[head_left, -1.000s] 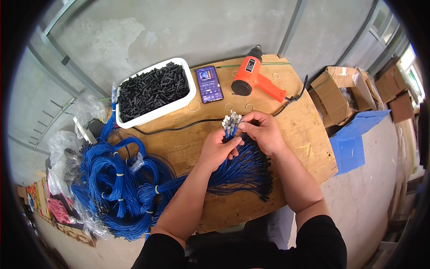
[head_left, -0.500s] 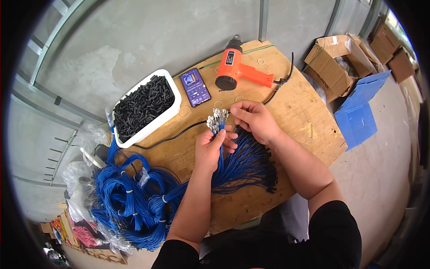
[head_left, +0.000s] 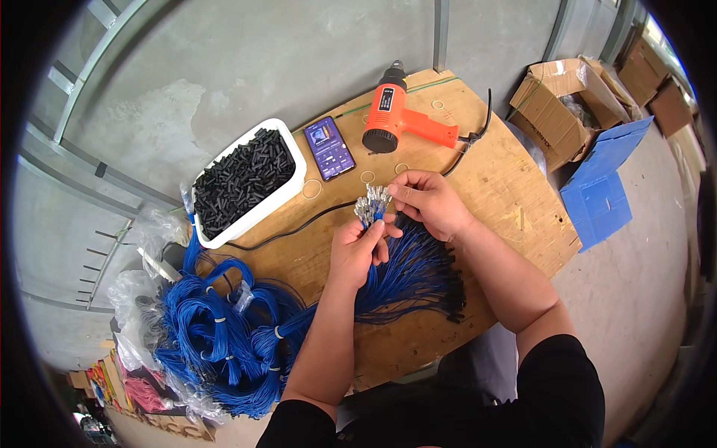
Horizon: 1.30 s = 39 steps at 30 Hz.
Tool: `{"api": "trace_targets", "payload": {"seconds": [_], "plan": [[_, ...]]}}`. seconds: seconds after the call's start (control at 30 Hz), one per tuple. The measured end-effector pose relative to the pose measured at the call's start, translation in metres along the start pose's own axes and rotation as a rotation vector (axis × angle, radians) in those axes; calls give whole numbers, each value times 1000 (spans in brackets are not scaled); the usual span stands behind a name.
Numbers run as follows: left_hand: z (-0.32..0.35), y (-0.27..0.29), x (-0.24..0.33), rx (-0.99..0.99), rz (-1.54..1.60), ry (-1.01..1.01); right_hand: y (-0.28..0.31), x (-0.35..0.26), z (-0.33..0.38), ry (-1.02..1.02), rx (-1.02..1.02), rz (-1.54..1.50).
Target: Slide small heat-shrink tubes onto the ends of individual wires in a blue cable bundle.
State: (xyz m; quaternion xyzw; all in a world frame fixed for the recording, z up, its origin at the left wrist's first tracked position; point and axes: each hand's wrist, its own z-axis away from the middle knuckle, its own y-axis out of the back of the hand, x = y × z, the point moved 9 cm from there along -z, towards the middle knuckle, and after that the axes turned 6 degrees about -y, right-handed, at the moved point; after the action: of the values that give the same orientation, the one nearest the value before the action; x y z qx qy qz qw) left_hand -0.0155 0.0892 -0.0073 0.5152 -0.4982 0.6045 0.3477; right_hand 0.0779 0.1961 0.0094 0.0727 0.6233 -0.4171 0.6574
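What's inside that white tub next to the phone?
The white tub holds a heap of short black tube-like pieces. They cover its bottom, so whatever lies beneath the top layer can't be seen.

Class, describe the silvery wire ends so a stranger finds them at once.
Start at the wooden table; over its middle is the person's left hand. Just beyond that hand, the wire ends cluster together, silvery, unlike the black ends of the blue wires nearby.
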Motion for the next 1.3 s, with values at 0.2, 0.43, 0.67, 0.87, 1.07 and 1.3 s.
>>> {"api": "trace_targets", "payload": {"seconds": [0.2,0.43,0.67,0.87,1.07,1.3], "plan": [[0,1,1,12,6,-10,4,2,-1,-27,-6,-64],[2,13,2,123,27,-35,4,1,2,-42,35,-15],[1,18,-1,206,103,13,-7,-11,9,120,38,223],[0,23,-6,233,138,11,-18,-10,10,163,1,290],[0,27,-7,259,166,-1,3,0,1,-154,-68,-440],[-2,25,-7,241,170,1,24,10,-11,-151,43,-679]]}}
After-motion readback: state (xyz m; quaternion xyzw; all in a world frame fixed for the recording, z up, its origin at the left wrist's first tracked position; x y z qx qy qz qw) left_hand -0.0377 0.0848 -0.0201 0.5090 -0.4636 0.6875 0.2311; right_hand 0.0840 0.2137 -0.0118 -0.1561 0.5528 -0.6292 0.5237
